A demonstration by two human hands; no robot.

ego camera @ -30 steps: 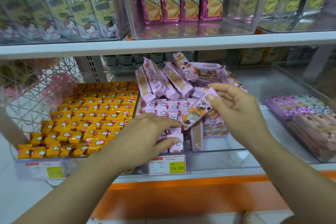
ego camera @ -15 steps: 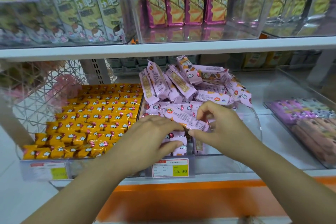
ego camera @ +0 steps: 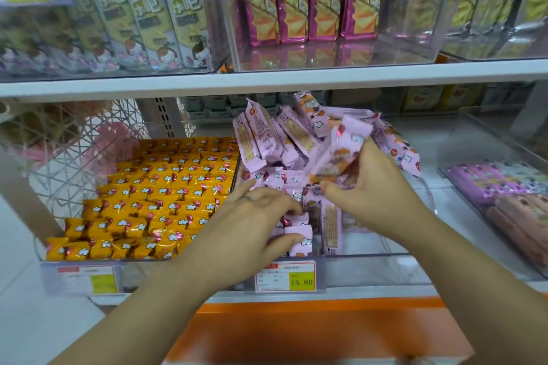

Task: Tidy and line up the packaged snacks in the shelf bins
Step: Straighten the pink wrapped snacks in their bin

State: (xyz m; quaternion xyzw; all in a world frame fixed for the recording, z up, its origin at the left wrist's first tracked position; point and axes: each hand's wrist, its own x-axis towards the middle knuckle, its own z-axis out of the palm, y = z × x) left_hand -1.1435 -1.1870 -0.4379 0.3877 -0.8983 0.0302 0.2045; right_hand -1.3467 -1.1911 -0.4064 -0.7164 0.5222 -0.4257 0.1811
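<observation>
A clear middle bin point(ego camera: 364, 258) on the lower shelf holds pink snack packets; a loose heap point(ego camera: 275, 139) leans at the back and a few lie lined up at the front point(ego camera: 301, 241). My right hand point(ego camera: 373, 190) grips a pink packet point(ego camera: 341, 154), lifted and tilted over the bin. My left hand point(ego camera: 255, 225) rests on the front pink packets, thumb and fingers curled around them. To the left, orange packets point(ego camera: 160, 195) lie in neat rows in their own bin.
A right-hand bin point(ego camera: 504, 187) holds purple and pink packets. The upper shelf point(ego camera: 267, 80) carries bins of boxed snacks. Price tags point(ego camera: 286, 277) hang on the shelf front. A white wire grid point(ego camera: 68, 151) stands at the left.
My right hand has lifted a pink packet up from the front row toward the back heap. My left hand stays on the front packets. The camera has shifted slightly downward.
</observation>
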